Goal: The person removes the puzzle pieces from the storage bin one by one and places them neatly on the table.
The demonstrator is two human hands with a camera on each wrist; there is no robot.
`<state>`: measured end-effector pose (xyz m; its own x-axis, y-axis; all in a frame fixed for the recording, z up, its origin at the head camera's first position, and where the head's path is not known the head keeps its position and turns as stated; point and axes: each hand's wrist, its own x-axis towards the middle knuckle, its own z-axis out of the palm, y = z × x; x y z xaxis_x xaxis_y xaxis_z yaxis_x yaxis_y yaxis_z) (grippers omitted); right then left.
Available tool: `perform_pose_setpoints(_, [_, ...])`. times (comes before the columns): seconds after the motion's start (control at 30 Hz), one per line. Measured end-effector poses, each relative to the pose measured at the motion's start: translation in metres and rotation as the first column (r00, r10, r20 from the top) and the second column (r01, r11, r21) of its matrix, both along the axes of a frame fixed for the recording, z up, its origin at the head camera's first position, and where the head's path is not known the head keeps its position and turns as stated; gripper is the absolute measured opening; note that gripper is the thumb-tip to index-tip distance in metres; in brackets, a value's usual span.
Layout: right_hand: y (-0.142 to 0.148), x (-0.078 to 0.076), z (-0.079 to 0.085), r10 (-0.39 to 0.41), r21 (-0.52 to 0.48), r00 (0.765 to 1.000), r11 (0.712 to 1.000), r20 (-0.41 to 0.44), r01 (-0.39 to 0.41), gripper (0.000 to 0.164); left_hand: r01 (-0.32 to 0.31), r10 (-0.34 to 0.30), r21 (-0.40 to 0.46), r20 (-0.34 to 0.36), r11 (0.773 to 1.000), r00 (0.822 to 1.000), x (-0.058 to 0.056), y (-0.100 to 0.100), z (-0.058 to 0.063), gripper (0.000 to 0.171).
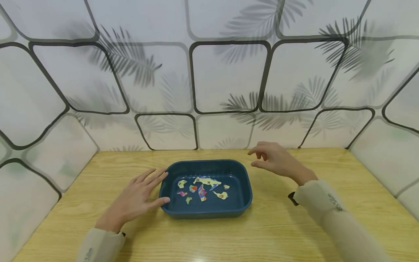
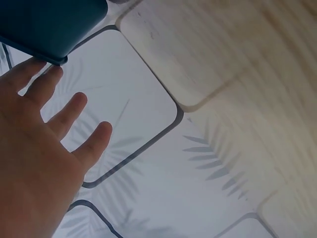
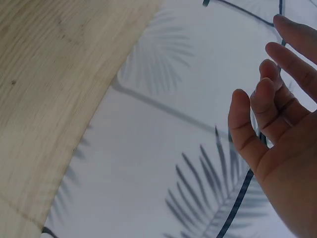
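Note:
A dark blue rectangular tray point(image 1: 206, 214) sits on the table in the head view. Scattered over its bottom are several small irregular colourful scraps, among them a long pale yellow one point(image 1: 207, 181), a purple one point(image 1: 202, 192) and a green one point(image 1: 188, 200). At the tray's left rim my left hand point(image 1: 135, 200) spreads its fingers, tips right at the edge; its wrist view shows fingertips against the tray's wall point(image 2: 54, 25). My right hand point(image 1: 276, 160) hovers beyond the tray's right back corner, apart from it. Its fingers are loosely bent and hold nothing.
The light wooden table point(image 1: 288, 225) extends around the tray. White panels point(image 1: 229, 80) with dark outlines and leaf prints rise behind it and along both sides. Beige sleeves point(image 1: 337, 211) cover both forearms, with a dark band point(image 1: 293, 198) at the right wrist.

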<state>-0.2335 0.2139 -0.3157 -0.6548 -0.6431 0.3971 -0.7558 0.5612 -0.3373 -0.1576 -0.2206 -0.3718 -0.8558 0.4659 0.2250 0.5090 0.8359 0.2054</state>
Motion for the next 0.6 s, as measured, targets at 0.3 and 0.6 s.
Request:
perform_pose_setpoints(0.3, [-0.030,-0.009,0.003,0.104,0.071,0.990,0.991,0.097,-0.111,0.030,0.003,-0.003,0.009,0.039,1.000,0.999,0.000,0.002,0.003,0.080])
perform_pose_setpoints(0.6, [-0.051,-0.016,0.001,0.194,0.053,0.938,0.974,0.289,-0.218,0.036,0.011,-0.015,0.048,0.069,0.999,0.997,-0.001,0.001,0.003,0.081])
